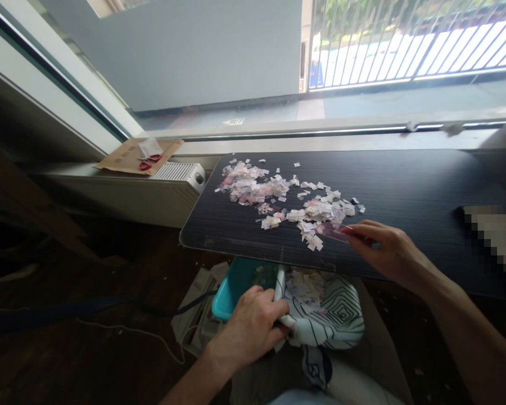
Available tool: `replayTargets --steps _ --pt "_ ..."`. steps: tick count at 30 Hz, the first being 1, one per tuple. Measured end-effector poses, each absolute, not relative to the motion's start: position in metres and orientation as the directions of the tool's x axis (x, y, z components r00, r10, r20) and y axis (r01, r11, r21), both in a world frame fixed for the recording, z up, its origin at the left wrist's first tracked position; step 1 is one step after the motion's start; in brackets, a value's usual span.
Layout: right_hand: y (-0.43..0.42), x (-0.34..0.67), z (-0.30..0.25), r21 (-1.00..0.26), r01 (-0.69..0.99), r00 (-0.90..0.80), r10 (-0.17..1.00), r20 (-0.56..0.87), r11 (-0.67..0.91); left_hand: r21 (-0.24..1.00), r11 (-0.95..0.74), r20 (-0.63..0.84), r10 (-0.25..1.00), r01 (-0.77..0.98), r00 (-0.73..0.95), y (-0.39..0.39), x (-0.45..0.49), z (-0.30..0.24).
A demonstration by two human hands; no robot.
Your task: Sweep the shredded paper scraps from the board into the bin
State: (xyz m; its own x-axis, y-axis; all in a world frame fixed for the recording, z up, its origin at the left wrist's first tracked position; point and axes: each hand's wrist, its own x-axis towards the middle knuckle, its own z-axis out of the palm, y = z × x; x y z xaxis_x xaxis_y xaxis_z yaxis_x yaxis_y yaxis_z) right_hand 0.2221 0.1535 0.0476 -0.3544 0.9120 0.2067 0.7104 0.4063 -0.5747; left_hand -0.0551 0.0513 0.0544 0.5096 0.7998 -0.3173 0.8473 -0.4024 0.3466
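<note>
Small pale paper pieces [320, 211], some pinkish, lie scattered in two loose heaps on the dark tabletop [405, 185]. My right hand [382, 244] pinches a thin, pinkish see-through plastic card [334, 231], its far end touching the near edge of the right heap. Below the table edge, my left hand [257, 318] is closed around the rim of a basket lined with patterned cloth [341, 312]. More paper pieces [306, 287] lie inside that lining. A turquoise tub [225, 298] stands close beside it on the left, partly hidden by my left hand.
Red-handled scissors [150, 162] and a small clear bag [150, 147] rest on a brown envelope [122, 154] on the sill at left, near a white vented box [179, 173]. A pixelated object [495, 230] lies at the table's right. A window runs behind.
</note>
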Motion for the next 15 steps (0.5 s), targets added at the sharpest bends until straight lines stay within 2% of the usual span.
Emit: replayTargets --steps 3,7,12,15 --pt "0.156 0.224 0.047 -0.568 0.731 -0.348 0.923 0.166 0.378 0.353 -0.393 -0.323 0.8 0.849 0.505 0.05 -0.056 0.054" --pt "0.16 0.223 0.047 -0.571 0.748 -0.259 0.941 0.218 0.339 0.358 -0.396 -0.325 0.796 0.846 0.51 0.051 -0.055 0.053" --pt "0.168 0.214 0.044 -0.582 0.707 -0.338 0.915 0.222 0.402 0.367 -0.399 -0.334 0.786 0.84 0.52 0.053 -0.053 0.053" --pt "0.166 0.22 0.044 -0.54 0.762 -0.285 0.934 0.216 0.357 0.371 -0.4 -0.326 0.789 0.838 0.521 0.053 -0.053 0.053"
